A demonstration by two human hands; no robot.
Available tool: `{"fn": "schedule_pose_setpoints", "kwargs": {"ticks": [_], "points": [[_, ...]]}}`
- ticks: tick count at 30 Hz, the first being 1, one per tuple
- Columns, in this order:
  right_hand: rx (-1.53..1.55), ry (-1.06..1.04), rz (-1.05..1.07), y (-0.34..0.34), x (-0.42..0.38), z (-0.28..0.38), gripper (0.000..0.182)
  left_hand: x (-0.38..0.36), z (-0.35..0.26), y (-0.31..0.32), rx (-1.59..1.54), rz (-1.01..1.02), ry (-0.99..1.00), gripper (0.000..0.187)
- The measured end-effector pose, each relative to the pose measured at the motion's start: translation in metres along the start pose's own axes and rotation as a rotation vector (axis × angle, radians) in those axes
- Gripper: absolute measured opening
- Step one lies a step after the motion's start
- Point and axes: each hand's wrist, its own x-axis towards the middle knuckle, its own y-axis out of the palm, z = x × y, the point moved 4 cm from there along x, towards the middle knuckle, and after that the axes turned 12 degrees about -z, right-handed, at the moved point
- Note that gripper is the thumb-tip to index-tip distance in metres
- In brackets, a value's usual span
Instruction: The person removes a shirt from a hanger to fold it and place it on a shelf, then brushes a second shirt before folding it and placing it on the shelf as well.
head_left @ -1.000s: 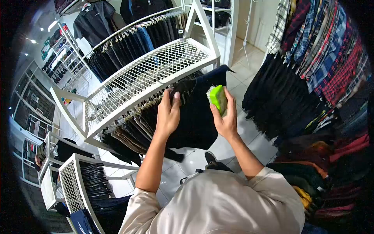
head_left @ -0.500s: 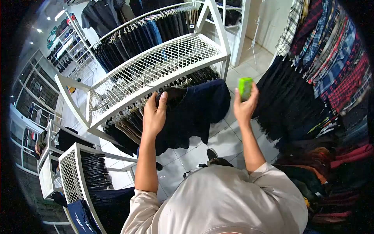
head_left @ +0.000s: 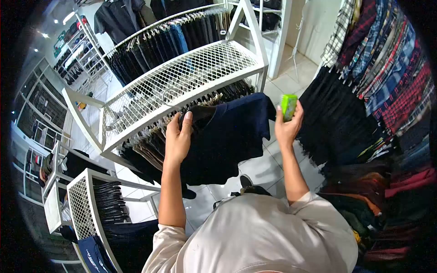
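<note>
A dark navy shirt [head_left: 227, 136] hangs spread out in front of the white rack. My left hand [head_left: 178, 139] is closed on it at the dark collar end, thumb on top. A hanger hook shows just above that hand. Held up beside the shirt's other end, a small bright green brush [head_left: 288, 107] sits between the thumb and fingers of my right hand [head_left: 287, 127]. The brush is a little apart from the cloth, and its details are blurred.
A white rack with a mesh top [head_left: 182, 79] stands ahead, with clothes on hangers beneath it. Plaid shirts [head_left: 387, 68] and dark trousers [head_left: 337, 113] hang on the right. A smaller mesh-sided rack [head_left: 82, 204] is at lower left. White floor tiles [head_left: 268, 159] show below.
The shirt has swung and spread wider, its far end lifting toward the right. My left hand has shifted slightly down, and my right hand with the brush has moved slightly down.
</note>
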Motion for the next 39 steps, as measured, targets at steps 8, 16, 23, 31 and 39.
{"fn": "schedule_pose_setpoints", "kwargs": {"ticks": [8,16,23,31,39], "points": [[0.152,-0.366,0.224,0.017,-0.030,0.098,0.069,-0.006,-0.011,0.024,-0.070,0.154,0.006,0.050],[0.031,-0.006,0.038,-0.001,-0.007,0.028,0.066,-0.006,0.002,0.018,-0.087,0.072,-0.062,0.064],[0.146,-0.331,0.247,0.016,-0.025,0.075,0.068,-0.011,-0.002,0.032,-0.036,0.177,-0.008,0.070],[0.059,-0.026,0.097,-0.002,-0.009,0.041,0.067,-0.013,0.003,0.014,-0.040,0.054,-0.007,0.048],[0.117,-0.256,0.194,0.018,-0.026,0.058,0.069,-0.019,-0.004,0.019,-0.076,0.040,-0.015,0.050]]}}
